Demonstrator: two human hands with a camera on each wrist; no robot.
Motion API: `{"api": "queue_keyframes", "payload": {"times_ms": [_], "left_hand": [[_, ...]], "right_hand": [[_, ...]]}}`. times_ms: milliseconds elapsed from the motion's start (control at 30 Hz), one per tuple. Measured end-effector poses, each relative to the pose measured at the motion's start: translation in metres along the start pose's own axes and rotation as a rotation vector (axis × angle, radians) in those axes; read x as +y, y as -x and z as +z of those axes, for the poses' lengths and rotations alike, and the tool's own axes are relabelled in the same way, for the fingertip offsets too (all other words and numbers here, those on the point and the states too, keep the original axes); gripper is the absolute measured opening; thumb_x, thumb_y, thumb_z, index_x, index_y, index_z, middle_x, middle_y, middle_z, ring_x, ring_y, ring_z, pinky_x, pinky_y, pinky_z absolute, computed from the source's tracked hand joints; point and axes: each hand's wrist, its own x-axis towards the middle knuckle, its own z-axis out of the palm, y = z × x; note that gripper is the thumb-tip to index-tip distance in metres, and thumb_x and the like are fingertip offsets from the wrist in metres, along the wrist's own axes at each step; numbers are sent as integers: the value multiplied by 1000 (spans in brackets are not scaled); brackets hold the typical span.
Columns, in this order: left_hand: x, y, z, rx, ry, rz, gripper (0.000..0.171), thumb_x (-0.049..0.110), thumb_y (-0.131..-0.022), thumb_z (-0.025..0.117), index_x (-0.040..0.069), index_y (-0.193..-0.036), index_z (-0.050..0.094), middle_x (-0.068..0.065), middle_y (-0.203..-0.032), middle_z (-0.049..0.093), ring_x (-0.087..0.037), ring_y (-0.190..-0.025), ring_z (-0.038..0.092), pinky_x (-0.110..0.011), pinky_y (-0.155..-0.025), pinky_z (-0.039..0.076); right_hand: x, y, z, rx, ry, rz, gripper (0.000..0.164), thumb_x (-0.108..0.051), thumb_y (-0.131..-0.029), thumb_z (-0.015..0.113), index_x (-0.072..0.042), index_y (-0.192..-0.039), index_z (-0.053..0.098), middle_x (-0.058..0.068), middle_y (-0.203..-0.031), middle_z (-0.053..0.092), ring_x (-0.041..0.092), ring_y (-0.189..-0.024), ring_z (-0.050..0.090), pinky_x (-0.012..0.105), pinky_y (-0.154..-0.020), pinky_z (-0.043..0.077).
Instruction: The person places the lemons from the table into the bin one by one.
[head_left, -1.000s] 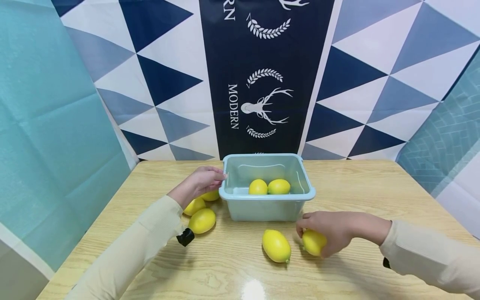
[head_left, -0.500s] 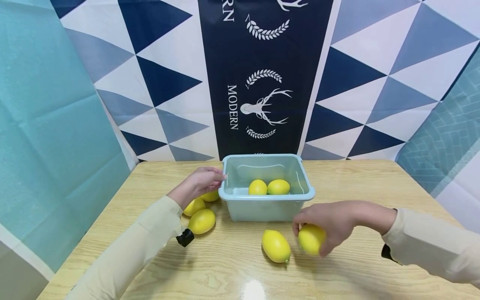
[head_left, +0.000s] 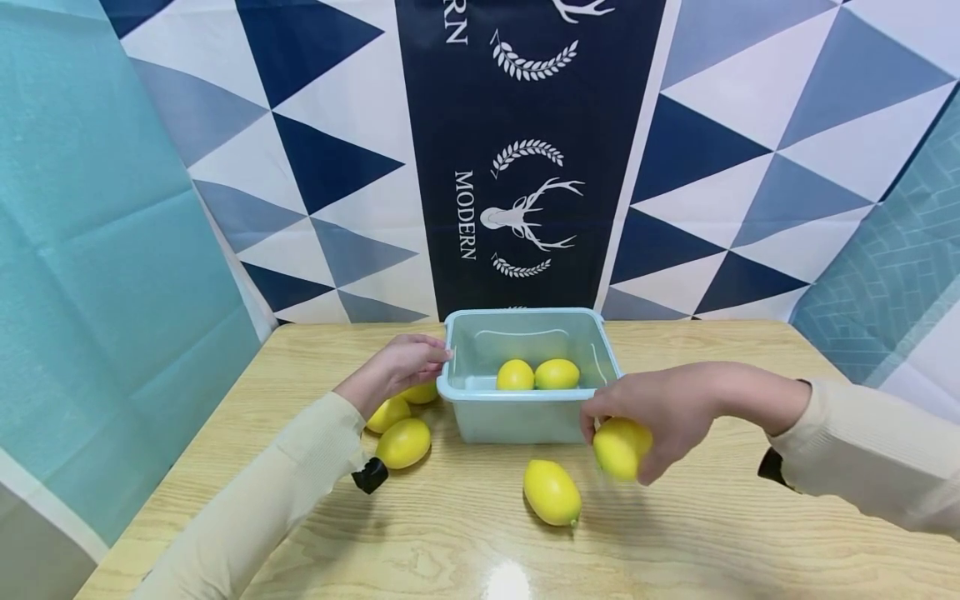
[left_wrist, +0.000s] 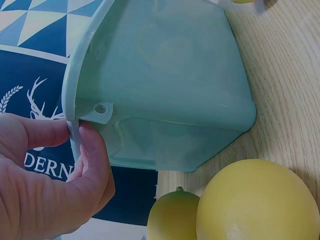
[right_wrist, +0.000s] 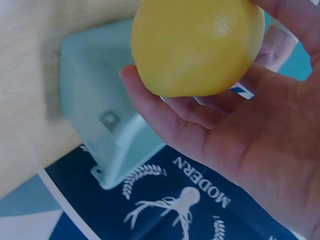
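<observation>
Triangle-patterned backdrop (head_left: 480, 125); teal drape (head_left: 120, 267); wood-grained table (head_left: 465, 533)

We see a smooth plastic bin (head_left: 534, 421) with a soft sheen, smooth yellow lemons (head_left: 552, 492) catching faint highlights, a wood-grained desk (head_left: 420, 542) glossy enough to return a bright glare, a creased backdrop (head_left: 442, 221) resembling matt cloth, and matt cloth sleeves (head_left: 877, 450).

Two lemons (head_left: 557, 374) in bin (head_left: 498, 423), three lemons (head_left: 403, 443) to left, another lemon (head_left: 552, 493) before it
</observation>
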Motion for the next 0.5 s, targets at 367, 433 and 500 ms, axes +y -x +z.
{"api": "queue_keyframes", "payload": {"times_ms": [367,433,500], "left_hand": [[0,1,0,4,1,0,38,11,-95,58,2,-130,51,-11,-118,57,-16,-90,58,-32,-104,49],[0,1,0,6,5,0,37,11,-95,58,2,-130,51,-11,-117,58,-16,-89,59,-32,-104,49],[1,1,0,6,5,0,37,12,-95,58,2,-130,51,-11,-117,58,-15,-88,59,-32,-104,50]], "right_hand": [[-10,-1,-27,-14,60,-8,44,-20,-73,80,-26,-108,54,-8,-98,56,8,-89,49,22,-73,44],[-12,-2,-32,-17,72,-11,44,-21,-73,80,-25,-109,54,-8,-97,56,9,-89,49,22,-73,45],[-13,-3,-37,-21,81,-15,45,-21,-73,80,-23,-110,54,-8,-97,56,9,-88,50,22,-73,45]]}}
